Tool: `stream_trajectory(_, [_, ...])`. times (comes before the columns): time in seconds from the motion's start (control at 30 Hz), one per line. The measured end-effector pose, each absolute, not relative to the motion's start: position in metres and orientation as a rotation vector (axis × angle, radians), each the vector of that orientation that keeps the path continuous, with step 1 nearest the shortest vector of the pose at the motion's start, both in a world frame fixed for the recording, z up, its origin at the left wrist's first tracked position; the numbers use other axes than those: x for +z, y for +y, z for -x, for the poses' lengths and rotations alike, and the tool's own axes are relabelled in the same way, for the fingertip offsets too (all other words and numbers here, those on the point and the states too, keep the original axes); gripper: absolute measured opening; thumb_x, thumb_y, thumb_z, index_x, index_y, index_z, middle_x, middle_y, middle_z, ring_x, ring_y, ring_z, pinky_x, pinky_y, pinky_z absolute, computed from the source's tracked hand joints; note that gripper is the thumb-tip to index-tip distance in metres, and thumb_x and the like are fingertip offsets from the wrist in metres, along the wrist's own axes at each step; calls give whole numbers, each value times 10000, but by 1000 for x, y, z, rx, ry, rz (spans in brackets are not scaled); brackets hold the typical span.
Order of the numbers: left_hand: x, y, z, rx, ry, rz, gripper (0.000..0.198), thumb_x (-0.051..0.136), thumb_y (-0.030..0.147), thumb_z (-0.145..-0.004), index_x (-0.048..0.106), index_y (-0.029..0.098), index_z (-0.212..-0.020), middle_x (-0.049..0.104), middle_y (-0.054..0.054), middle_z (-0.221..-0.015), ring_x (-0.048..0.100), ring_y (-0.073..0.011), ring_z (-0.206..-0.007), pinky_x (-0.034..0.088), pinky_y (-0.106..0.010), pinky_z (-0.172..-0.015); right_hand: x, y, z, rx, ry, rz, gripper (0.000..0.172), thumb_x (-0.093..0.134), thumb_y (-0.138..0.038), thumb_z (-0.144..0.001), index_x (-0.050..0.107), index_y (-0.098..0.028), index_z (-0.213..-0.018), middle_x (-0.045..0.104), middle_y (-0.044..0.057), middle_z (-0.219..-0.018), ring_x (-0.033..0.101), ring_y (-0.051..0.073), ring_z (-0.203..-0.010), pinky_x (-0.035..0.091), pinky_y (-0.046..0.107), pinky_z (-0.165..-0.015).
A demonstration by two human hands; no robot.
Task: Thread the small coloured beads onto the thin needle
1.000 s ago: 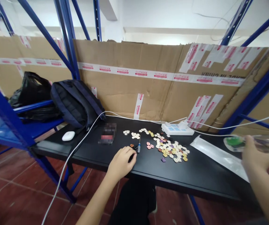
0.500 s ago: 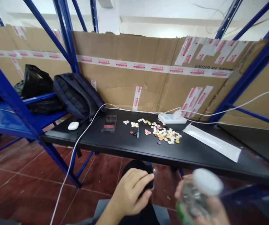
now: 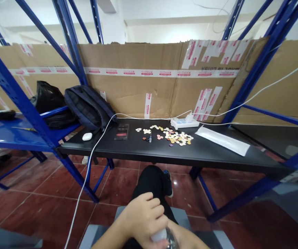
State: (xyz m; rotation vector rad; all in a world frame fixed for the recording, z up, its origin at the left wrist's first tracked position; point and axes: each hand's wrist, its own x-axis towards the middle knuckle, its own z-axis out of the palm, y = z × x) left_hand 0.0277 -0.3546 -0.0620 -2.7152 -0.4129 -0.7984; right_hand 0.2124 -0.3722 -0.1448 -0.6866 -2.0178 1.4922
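Low over my lap, a clear jar (image 3: 173, 240) with a white lid (image 3: 159, 236) is between my two hands. My left hand (image 3: 146, 217) has its fingers curled over the lid. From the right side my right hand (image 3: 182, 236) is closed around the jar's body, most of which is hidden by the hands and the bottom of the picture. Beyond them, on the black table (image 3: 128, 148), lies a spread of small white, yellow, pink and brown button-like pieces (image 3: 178, 137). A small screwdriver (image 3: 150, 138) with a clear blue handle lies beside them.
A white power strip (image 3: 184, 122) and a long white packet (image 3: 223, 140) lie on the table's right half. On the left are a white earbud case (image 3: 87, 136), a dark backpack (image 3: 88, 107) and a blurred-out item (image 3: 121, 132). A white cable (image 3: 83, 180) hangs over the front edge.
My right hand has brought the jar left and down to my lap. My left hand, apart from it before, has closed over the white lid. The view has shifted slightly.
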Motion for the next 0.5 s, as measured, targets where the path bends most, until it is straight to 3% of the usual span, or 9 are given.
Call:
stream_trajectory(0.07, [-68, -360, -30, -775, -435, 2709, 445, 584, 592, -845, 462, 222, -630, 428, 15, -552, 373, -148, -516, 277, -357, -512, -167, -359, -212, 1685, -1983, 488, 854, 842, -664, -424, 683, -159, -1094, 703, 87, -1038, 670, 309, -992, 545, 409, -933])
stream_trajectory(0.17, [-80, -369, -30, -892, -500, 2661, 348, 544, 482, -834, 439, 223, -626, 430, 2, -552, 345, -154, -507, 223, -366, -503, -182, -361, -211, 1648, -1986, 487, 727, 862, -593, -437, 675, -158, -989, 701, 70, -1010, 662, 272, -935, 541, 380, -901])
stream_trajectory(0.33, [-87, -374, -21, -989, -733, 2596, 165, 475, 337, -744, 476, 223, -625, 465, -31, -544, 415, -180, -499, 256, -369, -522, -168, -373, -202, 1341, -1988, 707, 612, 886, -412, -438, 603, -209, -942, 673, -10, -840, 612, 179, -708, 529, 277, -683])
stream_trajectory(0.4, [-84, -374, -20, -883, -936, 2556, 146, 503, 311, -743, 515, 216, -633, 523, -43, -549, 500, -193, -507, 298, -357, -539, -161, -375, -198, 1156, -1956, 823, 552, 864, -366, -500, 568, -229, -945, 663, -25, -818, 595, 160, -672, 509, 261, -651])
stream_trajectory(0.5, [-80, -372, -25, -616, -1390, 2416, 227, 531, 254, -826, 559, 202, -607, 607, -62, -537, 588, -212, -488, 331, -333, -532, -157, -375, -192, 951, -1887, 965, 485, 800, -336, -644, 550, -235, -1047, 691, 18, -930, 657, 188, -777, 529, 274, -719])
